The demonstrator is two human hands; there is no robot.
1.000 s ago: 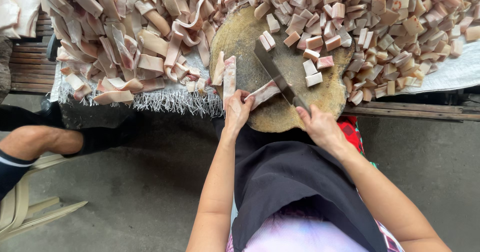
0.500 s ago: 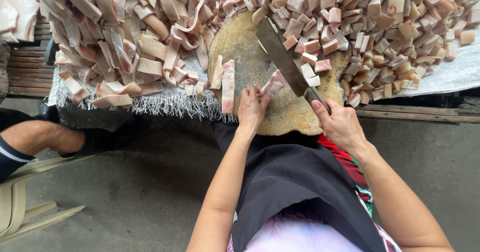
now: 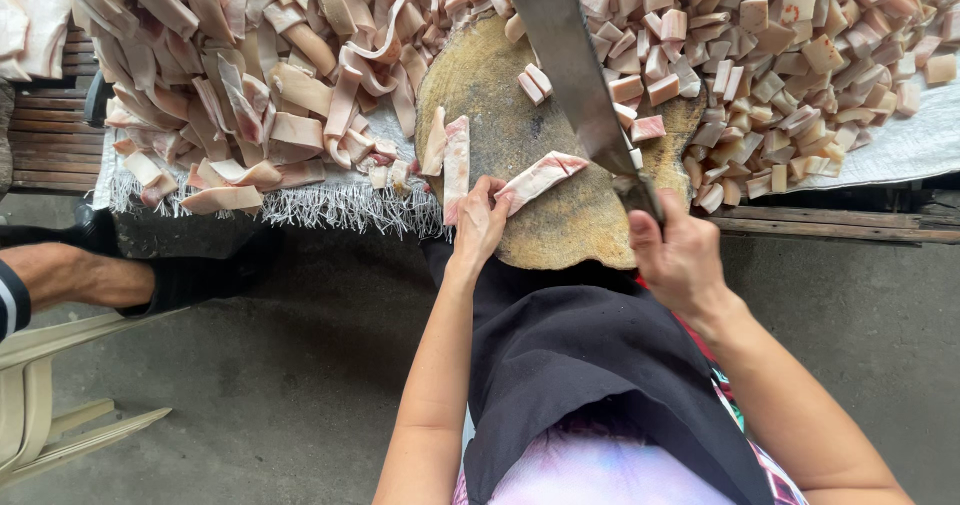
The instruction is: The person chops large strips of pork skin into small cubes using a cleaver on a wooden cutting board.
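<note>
At centre frame I see the left hand (image 3: 482,221) pinching the near end of a pale meat strip (image 3: 541,177) flat on the round wooden chopping block (image 3: 560,227), while the right hand (image 3: 678,257) is fisted around the handle of a cleaver (image 3: 565,57) whose blade rises toward the top edge. Two more strips (image 3: 447,155) lie left of the held one. Long strips (image 3: 230,75) are heaped upper left, cut cubes (image 3: 790,65) upper right.
</note>
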